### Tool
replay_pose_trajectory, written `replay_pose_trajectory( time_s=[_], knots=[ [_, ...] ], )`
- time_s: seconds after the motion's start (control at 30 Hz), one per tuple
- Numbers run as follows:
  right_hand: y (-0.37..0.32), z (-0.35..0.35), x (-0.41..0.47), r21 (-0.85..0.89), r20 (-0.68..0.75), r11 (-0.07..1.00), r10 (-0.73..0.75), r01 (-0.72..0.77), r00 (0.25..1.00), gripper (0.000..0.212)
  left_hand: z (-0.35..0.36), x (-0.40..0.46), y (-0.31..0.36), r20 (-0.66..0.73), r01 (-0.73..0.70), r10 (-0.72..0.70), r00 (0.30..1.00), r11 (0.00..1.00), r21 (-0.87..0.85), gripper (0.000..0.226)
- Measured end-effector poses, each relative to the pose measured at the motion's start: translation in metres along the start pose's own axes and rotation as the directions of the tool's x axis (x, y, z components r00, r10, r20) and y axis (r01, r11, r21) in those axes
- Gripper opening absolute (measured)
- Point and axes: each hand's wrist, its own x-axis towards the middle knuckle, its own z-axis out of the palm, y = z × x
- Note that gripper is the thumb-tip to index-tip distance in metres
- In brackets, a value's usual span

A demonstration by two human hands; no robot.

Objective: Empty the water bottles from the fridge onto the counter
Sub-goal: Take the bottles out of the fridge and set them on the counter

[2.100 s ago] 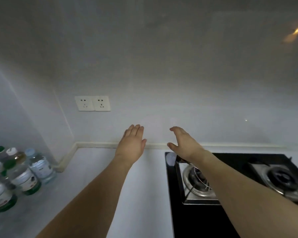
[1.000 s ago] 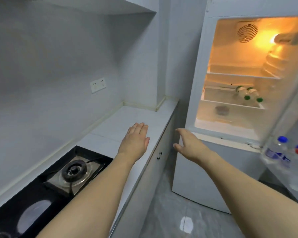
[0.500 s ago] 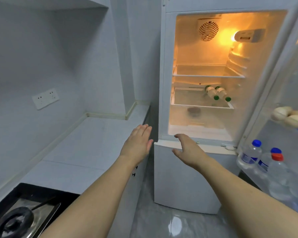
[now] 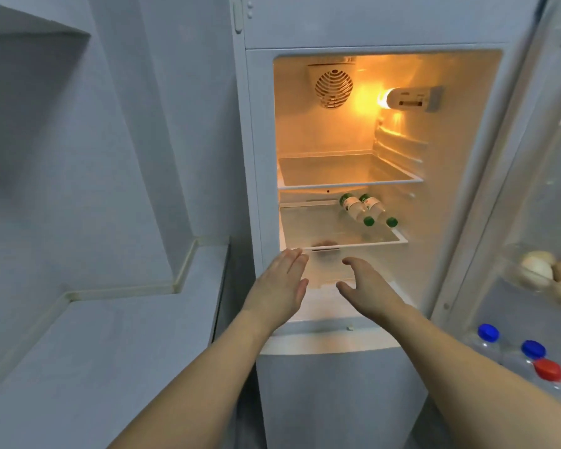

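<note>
The white fridge (image 4: 337, 384) stands open and lit straight ahead. Two green-capped water bottles (image 4: 365, 207) lie side by side on the lower glass shelf (image 4: 318, 226), caps toward me. My left hand (image 4: 280, 286) and my right hand (image 4: 366, 286) reach forward with straight, empty fingers, just below that shelf's front edge and short of the bottles. In the door rack at the lower right stand two blue-capped bottles (image 4: 488, 333) and a red-capped bottle (image 4: 548, 371). The grey counter (image 4: 104, 351) lies to the left of the fridge.
The fridge door (image 4: 531, 189) hangs open on the right, with eggs (image 4: 538, 267) in a door tray. The upper shelf (image 4: 350, 171) holds nothing. A wall corner juts out between counter and fridge.
My view has swung right from the stove and counter to face the fridge. Both hands, still holding nothing, have come closer to the lower shelf.
</note>
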Motion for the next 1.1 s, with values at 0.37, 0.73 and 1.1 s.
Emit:
replay_pose_trajectory(
  time_s=[0.37,0.73,1.1],
  knots=[
    [0.066,-0.033,0.082,0.063,-0.154,0.974,0.227,-0.219,0.962,0.053,0.059,0.133,-0.008,0.059,-0.193,0.198,0.978,0.977,-0.088,0.046],
    [0.124,-0.051,0.196,0.248,-0.264,0.918,0.37,-0.308,0.891,0.045,0.11,0.242,-0.023,0.13,-0.194,0.187,0.974,0.98,0.043,0.047],
    [0.192,-0.029,0.283,0.297,-0.258,0.892,0.418,-0.34,0.871,0.048,0.186,0.34,-0.034,0.31,-0.231,0.182,0.933,0.965,0.128,0.058]
  ],
)
